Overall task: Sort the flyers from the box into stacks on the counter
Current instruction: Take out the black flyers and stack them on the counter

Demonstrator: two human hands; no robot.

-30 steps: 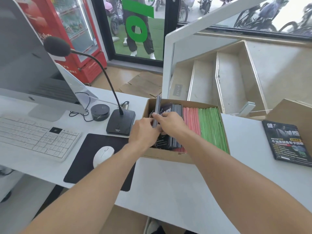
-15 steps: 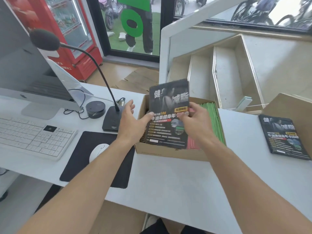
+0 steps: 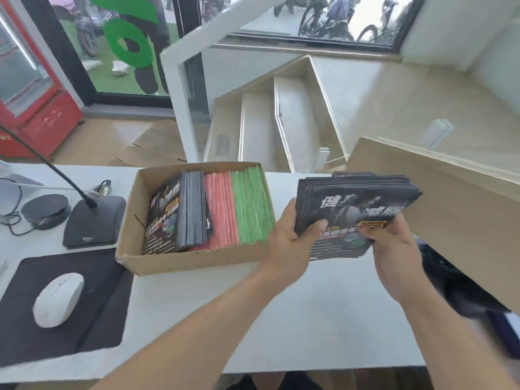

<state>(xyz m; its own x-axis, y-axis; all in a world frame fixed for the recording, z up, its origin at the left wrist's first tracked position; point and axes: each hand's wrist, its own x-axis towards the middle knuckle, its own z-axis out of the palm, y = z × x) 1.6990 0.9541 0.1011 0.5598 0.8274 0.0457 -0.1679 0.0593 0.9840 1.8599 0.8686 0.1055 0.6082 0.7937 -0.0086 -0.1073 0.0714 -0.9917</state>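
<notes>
Thick stack of black flyers [image 3: 357,204] held above the white worktop [image 3: 323,305], at about three o'clock from the cardboard box [image 3: 180,263] and clear of it. Left hand [image 3: 292,246] clamped on the stack's left edge, thumb lying across the printed cover. Right hand [image 3: 394,249] gripping the lower right corner, fingers curled beneath. Cover facing up, tilted slightly, white characters and a yellow label showing.

Inside the box, standing on edge in three bands: more black flyers [image 3: 180,212] at nine o'clock, the front one leaning open; pink flyers [image 3: 221,209] in the middle; green flyers [image 3: 251,206] at three o'clock.

Dark blurred shape [image 3: 455,288] on the worktop under the right wrist, possibly another black stack; too smeared to tell.

At nine o'clock from the box, gooseneck microphone base [image 3: 92,223], round black puck [image 3: 45,211] beyond it, white mouse [image 3: 57,299] on a black mouse pad [image 3: 92,299] nearer the body.
</notes>
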